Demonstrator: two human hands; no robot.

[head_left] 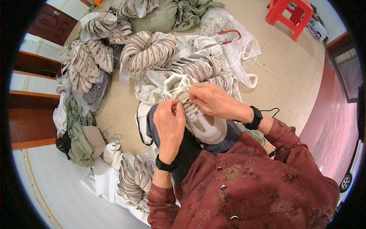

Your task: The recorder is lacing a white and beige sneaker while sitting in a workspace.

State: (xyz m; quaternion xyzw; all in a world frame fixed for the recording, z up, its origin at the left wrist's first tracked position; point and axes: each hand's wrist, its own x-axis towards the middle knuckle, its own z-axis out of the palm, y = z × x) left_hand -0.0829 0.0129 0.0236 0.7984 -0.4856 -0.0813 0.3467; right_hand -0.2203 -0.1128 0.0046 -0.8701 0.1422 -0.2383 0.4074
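Note:
On my lap rests a whitish shoe upper (207, 131) with tan mesh patches, its toe toward me. A cream shoelace (178, 91) runs across its front and loops over the opening. My left hand (168, 124) is closed at the left side of the upper, thumb and forefinger pinched by the lace. From the right, my right hand (217, 100) pinches the lace near the top eyelets. The fingertips partly hide the lace ends.
Nested bundles of similar uppers (146, 57) lie ahead on the tiled floor, with another bundle (133, 179) at lower left. Loose laces (217, 23) sit in a clear bag beside a red-handled metal tool (230, 31). A red stool (289, 17) stands far right.

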